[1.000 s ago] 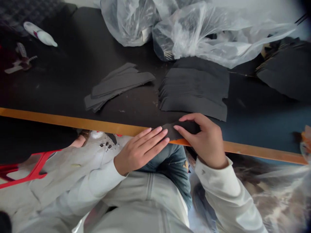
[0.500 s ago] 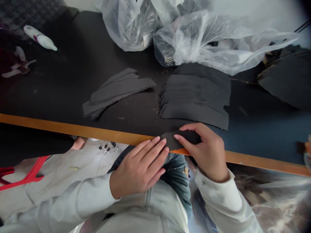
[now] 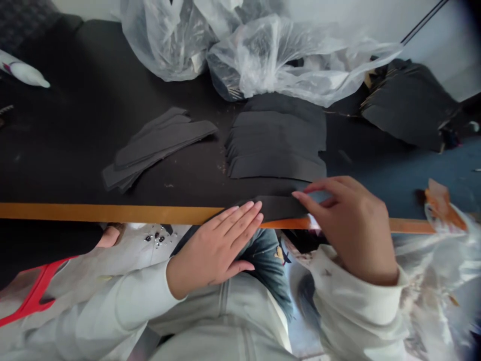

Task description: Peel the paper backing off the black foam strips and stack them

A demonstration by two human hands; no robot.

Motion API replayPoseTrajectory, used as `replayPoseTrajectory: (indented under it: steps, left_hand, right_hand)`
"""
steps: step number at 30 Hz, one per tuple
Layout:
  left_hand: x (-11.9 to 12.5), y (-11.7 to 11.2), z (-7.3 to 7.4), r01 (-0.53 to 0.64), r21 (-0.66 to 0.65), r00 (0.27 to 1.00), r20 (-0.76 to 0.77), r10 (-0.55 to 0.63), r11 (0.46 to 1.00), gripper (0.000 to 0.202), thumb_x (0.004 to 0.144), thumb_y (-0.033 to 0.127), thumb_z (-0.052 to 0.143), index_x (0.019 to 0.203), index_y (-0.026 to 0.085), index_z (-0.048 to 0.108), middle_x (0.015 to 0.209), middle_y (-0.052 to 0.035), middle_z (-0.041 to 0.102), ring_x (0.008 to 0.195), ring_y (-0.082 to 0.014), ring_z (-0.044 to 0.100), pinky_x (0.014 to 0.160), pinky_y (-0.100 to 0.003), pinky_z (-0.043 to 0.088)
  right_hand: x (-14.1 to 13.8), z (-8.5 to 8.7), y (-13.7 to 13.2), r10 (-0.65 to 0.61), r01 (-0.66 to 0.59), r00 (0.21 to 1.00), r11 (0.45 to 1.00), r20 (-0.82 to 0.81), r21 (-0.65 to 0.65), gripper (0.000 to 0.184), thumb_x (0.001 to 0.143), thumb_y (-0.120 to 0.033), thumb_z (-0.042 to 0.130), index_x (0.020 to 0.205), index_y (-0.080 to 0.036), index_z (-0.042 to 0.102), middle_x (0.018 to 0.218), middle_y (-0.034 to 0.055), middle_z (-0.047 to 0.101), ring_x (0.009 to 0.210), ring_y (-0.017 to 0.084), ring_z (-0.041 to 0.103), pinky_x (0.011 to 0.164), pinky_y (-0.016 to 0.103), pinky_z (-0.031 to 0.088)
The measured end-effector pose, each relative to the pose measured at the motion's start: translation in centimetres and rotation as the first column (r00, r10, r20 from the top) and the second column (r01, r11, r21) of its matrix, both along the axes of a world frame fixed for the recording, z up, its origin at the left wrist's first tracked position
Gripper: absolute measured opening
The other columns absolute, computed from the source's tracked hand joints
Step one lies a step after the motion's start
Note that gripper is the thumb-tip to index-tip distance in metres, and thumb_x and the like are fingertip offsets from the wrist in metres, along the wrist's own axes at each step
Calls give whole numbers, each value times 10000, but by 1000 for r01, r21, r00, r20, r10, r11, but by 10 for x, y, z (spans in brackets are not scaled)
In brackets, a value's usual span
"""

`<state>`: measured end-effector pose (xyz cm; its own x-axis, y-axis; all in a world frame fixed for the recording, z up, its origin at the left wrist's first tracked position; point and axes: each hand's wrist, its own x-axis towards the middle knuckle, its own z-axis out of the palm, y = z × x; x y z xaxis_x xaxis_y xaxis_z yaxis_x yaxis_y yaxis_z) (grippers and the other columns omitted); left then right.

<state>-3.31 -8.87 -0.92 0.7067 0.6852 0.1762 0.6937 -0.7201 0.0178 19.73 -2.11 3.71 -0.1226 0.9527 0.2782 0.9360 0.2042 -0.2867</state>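
A dark, flat strip (image 3: 280, 206) of sheet material lies along the front edge of the table. My left hand (image 3: 218, 245) rests flat on its left part, fingers stretched out and close together. At the strip's right end, my right hand (image 3: 349, 220) has thumb and forefinger pinched at the far corner. The fingertips partly hide what lies between them. Just beyond the strip, a fanned stack of similar dark pieces (image 3: 278, 143) is spread on the table. A smaller pile of dark strips (image 3: 158, 145) lies to its left.
Clear plastic bags (image 3: 263, 55) stand along the back of the dark table (image 3: 75, 150). More dark pieces (image 3: 409, 105) are stacked at the right. A white bottle (image 3: 26, 74) lies at far left. Another person's hand (image 3: 108, 235) shows below the table edge, near a red frame (image 3: 37, 291).
My right hand has moved right along the strip to its end, with fingers lifted higher. My left hand stays flat on the strip. The view has swung to the right.
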Motion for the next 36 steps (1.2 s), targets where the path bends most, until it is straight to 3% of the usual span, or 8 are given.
replayPoseTrajectory:
  steps: [6,11,15,20,30,36]
  left_hand:
    - [0,1,-4,3,39,999,38,-4,999,835,956,630,413,1503,4,336,1594,-181,300,1472,-301,319,1198,-412,283]
    - [0,2,-5,1,46,999,35,-3,999,808,962,611,418,1497,8,351,1595,-169,306,1468,-294,329,1203,-404,276]
    - [1,2,-4,4,56,999,47,-6,998,790,966,594,424,1494,10,358,1587,-169,325,1461,-296,344,1204,-398,274]
    - [1,3,-5,-9,52,998,66,6,999,773,969,576,433,1487,5,372,1564,-180,372,1440,-297,383,1182,-394,315]
    - [4,4,-9,-28,67,996,89,22,997,692,982,527,436,1464,31,427,1539,-160,424,1392,-285,453,1152,-392,345]
    - [11,3,9,-64,-5,990,124,64,998,672,981,543,419,1415,35,494,1495,-172,484,1349,-318,499,1081,-422,432]
  right_hand:
    - [22,-5,8,33,-143,932,949,-361,-282,381,816,-608,645,895,-238,685,696,12,695,541,156,613,478,278,461]
    - [16,-9,1,-70,-189,785,919,-616,-346,519,851,-702,522,1057,-233,611,796,37,697,683,187,668,493,274,520]
    - [8,-18,-3,-24,-147,845,950,-534,-276,416,822,-592,650,1027,-236,589,722,-5,657,628,155,622,541,260,485]
    - [5,-29,-4,-39,-95,890,958,-455,-269,279,857,-423,658,1036,-245,538,716,-34,654,561,120,556,531,240,434]
    - [8,-30,-4,-15,-81,927,968,-376,-237,259,829,-382,687,1005,-257,544,709,-46,656,567,116,558,537,235,441]
    - [7,-31,-3,-40,-60,924,967,-380,-247,279,823,-394,699,1006,-259,539,707,-51,671,545,114,563,536,237,436]
